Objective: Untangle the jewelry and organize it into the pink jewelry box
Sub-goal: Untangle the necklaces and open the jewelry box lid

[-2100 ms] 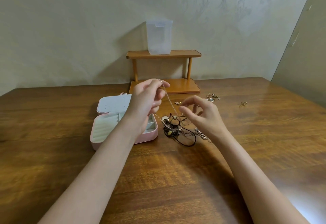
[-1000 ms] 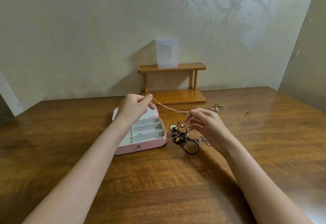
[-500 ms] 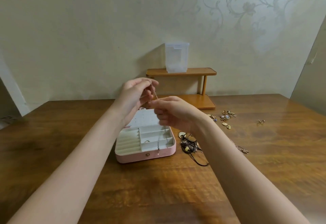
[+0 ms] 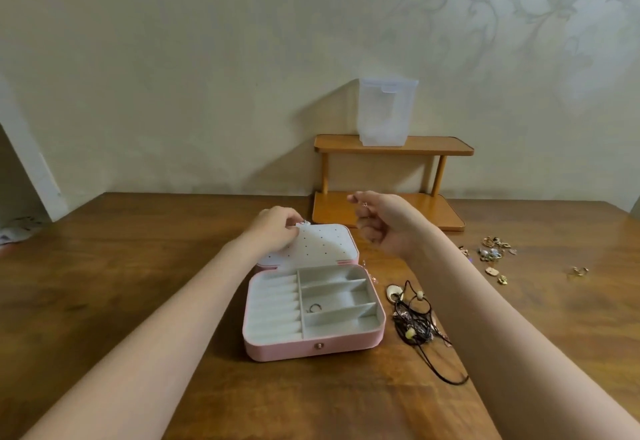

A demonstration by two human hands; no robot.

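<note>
The pink jewelry box (image 4: 311, 346) lies open at the table's middle, and a small ring (image 4: 315, 307) sits in its middle compartment. Its white dotted lid (image 4: 323, 245) lies flat behind it. My left hand (image 4: 277, 231) rests at the lid's far left corner, fingers curled on a small snap tab there. Above the lid's right side, my right hand (image 4: 384, 221) pinches a thin chain (image 4: 372, 277) that hangs down beside the box. It is faint and only partly visible. A tangle of cords and pendants (image 4: 412, 318) lies right of the box.
Loose earrings and small pieces (image 4: 493, 252) are scattered at the right, with one more piece (image 4: 578, 270) farther right. A two-tier wooden shelf (image 4: 391, 148) stands at the back against the wall and carries a clear plastic container (image 4: 386, 110).
My left hand has let go of the chain's upper end and dropped to the lid's corner. My right hand now holds the chain alone, further right.
</note>
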